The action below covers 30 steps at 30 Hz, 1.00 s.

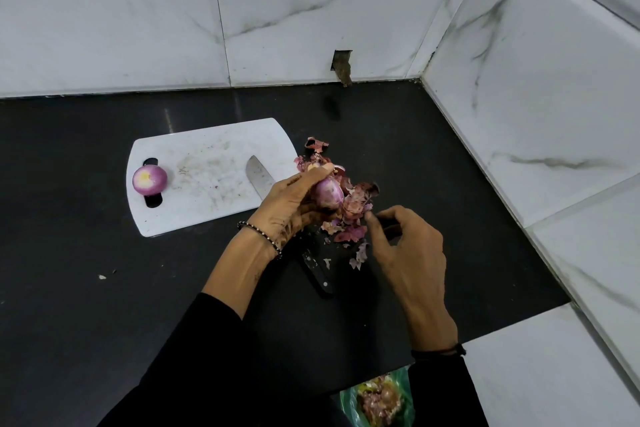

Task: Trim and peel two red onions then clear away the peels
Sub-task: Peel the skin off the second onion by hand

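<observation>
the left hand (294,204) is gripping the second red onion (329,192) over the peel pile (348,230); the right hand (405,250), just right of it, is curling toward loose skin, grip unclear. the peeled onion (149,179) is sitting on the cutting board (207,149).

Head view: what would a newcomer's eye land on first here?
The left hand grips a red onion over a heap of purple peels on the black counter, right of the white cutting board. A peeled onion sits on the board's left end. The right hand reaches into the peels.
</observation>
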Each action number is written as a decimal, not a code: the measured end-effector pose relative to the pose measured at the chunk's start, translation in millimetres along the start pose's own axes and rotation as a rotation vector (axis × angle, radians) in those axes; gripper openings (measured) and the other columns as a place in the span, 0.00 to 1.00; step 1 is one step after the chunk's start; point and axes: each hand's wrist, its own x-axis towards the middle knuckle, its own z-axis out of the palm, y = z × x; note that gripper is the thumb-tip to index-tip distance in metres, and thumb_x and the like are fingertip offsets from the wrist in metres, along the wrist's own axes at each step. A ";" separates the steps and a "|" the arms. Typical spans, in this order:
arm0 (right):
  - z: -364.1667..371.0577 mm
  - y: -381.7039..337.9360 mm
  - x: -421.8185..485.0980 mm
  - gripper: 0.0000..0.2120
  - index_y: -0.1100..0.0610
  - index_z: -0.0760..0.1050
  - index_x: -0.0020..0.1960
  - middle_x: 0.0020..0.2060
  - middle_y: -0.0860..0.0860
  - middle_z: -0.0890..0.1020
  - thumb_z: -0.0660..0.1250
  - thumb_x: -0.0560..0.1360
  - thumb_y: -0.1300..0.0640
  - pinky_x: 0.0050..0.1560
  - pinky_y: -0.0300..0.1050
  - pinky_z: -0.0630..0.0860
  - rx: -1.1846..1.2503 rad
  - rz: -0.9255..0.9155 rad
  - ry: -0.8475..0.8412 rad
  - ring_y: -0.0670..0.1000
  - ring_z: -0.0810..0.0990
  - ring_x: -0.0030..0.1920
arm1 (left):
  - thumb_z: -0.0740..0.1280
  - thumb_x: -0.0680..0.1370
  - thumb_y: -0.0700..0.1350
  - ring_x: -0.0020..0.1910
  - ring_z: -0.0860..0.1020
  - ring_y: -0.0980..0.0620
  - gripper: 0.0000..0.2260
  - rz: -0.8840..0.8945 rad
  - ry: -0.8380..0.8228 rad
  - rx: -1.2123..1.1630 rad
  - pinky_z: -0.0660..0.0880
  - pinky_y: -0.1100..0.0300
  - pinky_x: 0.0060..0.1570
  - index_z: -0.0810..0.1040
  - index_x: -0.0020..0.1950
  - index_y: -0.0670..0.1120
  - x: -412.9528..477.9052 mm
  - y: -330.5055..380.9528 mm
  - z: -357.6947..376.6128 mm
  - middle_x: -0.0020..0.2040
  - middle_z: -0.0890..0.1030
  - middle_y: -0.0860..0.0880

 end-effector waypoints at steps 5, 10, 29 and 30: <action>-4.7 -10.4 0.5 0.05 0.53 0.78 0.47 0.43 0.44 0.80 0.74 0.74 0.55 0.44 0.40 0.79 0.116 -0.103 0.033 0.42 0.80 0.43 | 0.74 0.71 0.49 0.54 0.83 0.40 0.17 0.080 -0.087 -0.014 0.82 0.50 0.50 0.82 0.55 0.42 -4.5 2.0 0.3 0.55 0.84 0.41; -7.1 -21.8 0.0 0.09 0.56 0.81 0.58 0.48 0.45 0.84 0.71 0.78 0.58 0.48 0.37 0.80 0.210 -0.178 0.088 0.41 0.83 0.46 | 0.73 0.68 0.52 0.54 0.83 0.41 0.19 0.135 -0.154 -0.029 0.81 0.46 0.55 0.82 0.55 0.43 -9.2 4.6 -0.3 0.56 0.84 0.40; 3.5 -37.9 3.4 0.16 0.51 0.75 0.56 0.49 0.43 0.74 0.73 0.72 0.47 0.39 0.38 0.76 0.183 -0.299 0.059 0.44 0.76 0.43 | 0.77 0.64 0.55 0.57 0.82 0.40 0.28 0.269 -0.247 0.077 0.82 0.48 0.51 0.82 0.61 0.45 -8.3 5.8 -8.9 0.59 0.83 0.41; 3.8 -37.7 3.3 0.16 0.52 0.75 0.56 0.49 0.44 0.73 0.73 0.72 0.47 0.40 0.37 0.75 0.181 -0.301 0.058 0.44 0.76 0.43 | 0.77 0.64 0.55 0.58 0.82 0.40 0.28 0.267 -0.242 0.091 0.82 0.47 0.52 0.81 0.61 0.44 -8.9 6.3 -8.9 0.59 0.83 0.41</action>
